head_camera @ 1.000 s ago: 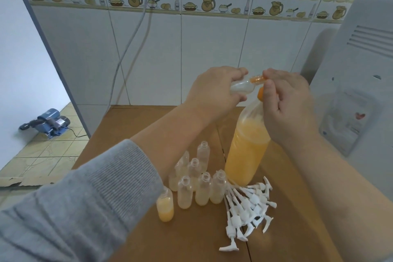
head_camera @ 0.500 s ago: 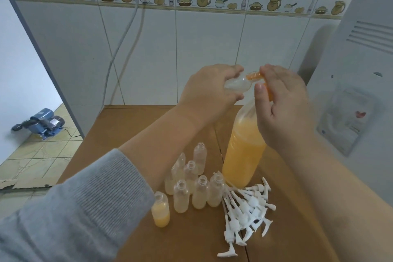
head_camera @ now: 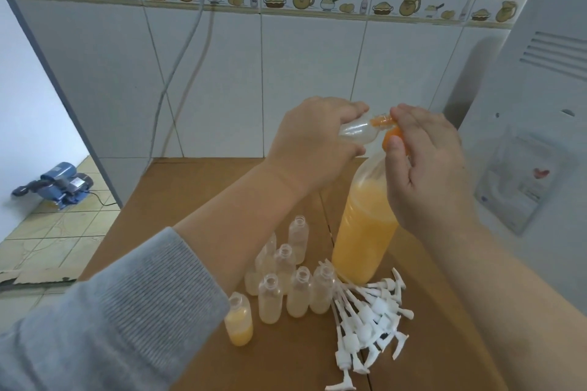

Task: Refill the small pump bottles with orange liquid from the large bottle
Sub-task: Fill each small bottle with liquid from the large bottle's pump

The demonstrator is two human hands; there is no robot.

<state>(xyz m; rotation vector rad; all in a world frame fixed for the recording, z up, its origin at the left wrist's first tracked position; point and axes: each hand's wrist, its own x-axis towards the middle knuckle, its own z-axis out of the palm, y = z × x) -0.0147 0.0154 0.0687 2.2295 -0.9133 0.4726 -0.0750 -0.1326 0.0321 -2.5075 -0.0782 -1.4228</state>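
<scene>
View: one head-worn wide-angle camera; no second view to share with.
Position: above the table point(head_camera: 178, 200), near, at the person's own seat.
Facing: forward and down toward 12 o'clock, at the tiled wall point(head_camera: 286, 73).
Centre: both hands, raised just past mid-frame.
Edges: floor point(head_camera: 57, 232) at 9 o'clock; white appliance point(head_camera: 540, 105) at 3 o'clock; lines bend near the borders.

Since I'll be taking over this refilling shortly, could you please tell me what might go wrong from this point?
1. The left hand holds a small bottle tilted on its side at the orange nozzle of the large bottle; liquid could miss its narrow neck and drip on the table.
2. The open empty bottles stand bunched right below the forearm; lowering it could topple them.
</scene>
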